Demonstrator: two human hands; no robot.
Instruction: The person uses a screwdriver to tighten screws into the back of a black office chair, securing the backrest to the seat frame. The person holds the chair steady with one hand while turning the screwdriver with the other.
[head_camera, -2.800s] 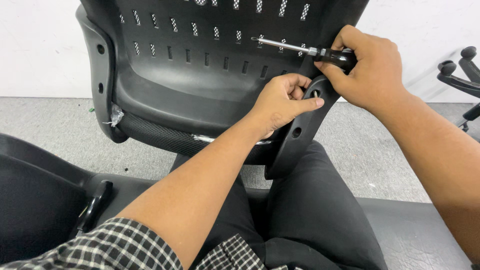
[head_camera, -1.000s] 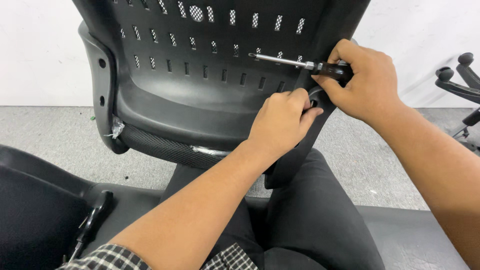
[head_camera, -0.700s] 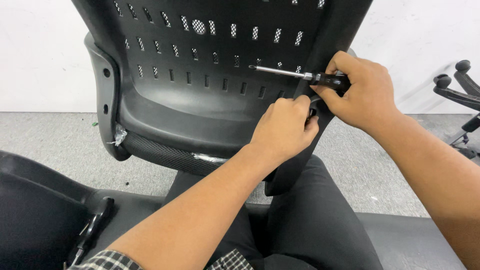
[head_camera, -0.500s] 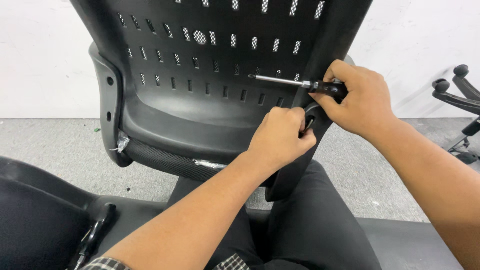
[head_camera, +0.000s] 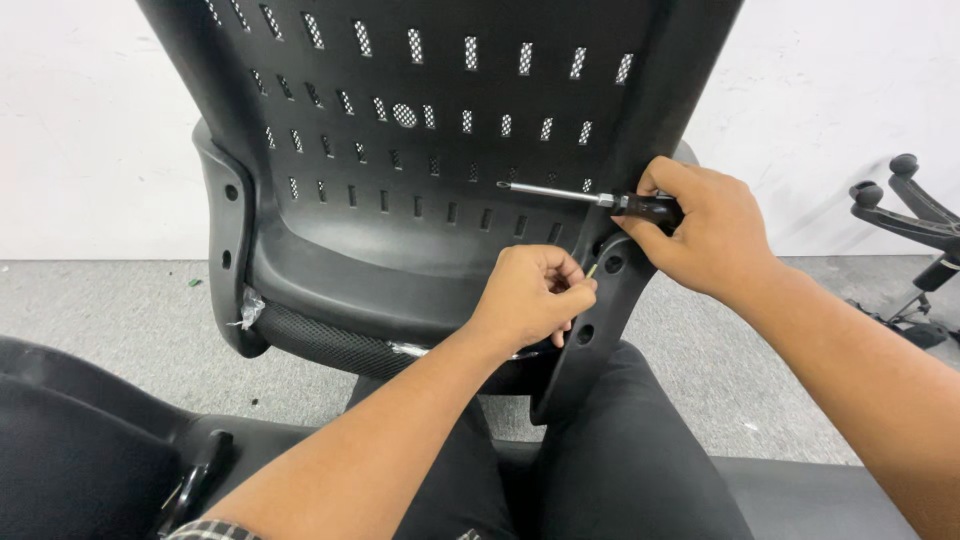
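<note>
The left hand (head_camera: 530, 295) pinches a small screw (head_camera: 591, 269) at a hole in the chair back's side bracket (head_camera: 590, 340); the right hand (head_camera: 700, 235) grips a screwdriver (head_camera: 590, 198). The loosely pinched screw may slip and drop to the floor.

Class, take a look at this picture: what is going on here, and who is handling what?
A seated person works on a black perforated chair back propped across their lap. The right hand grips a screwdriver by its dark handle, its metal shaft lying sideways across the chair back, not on a screw. The left hand pinches a small light-coloured piece, probably a screw, at a hole in the side bracket. A chair base lies on the grey floor at far right.
</note>
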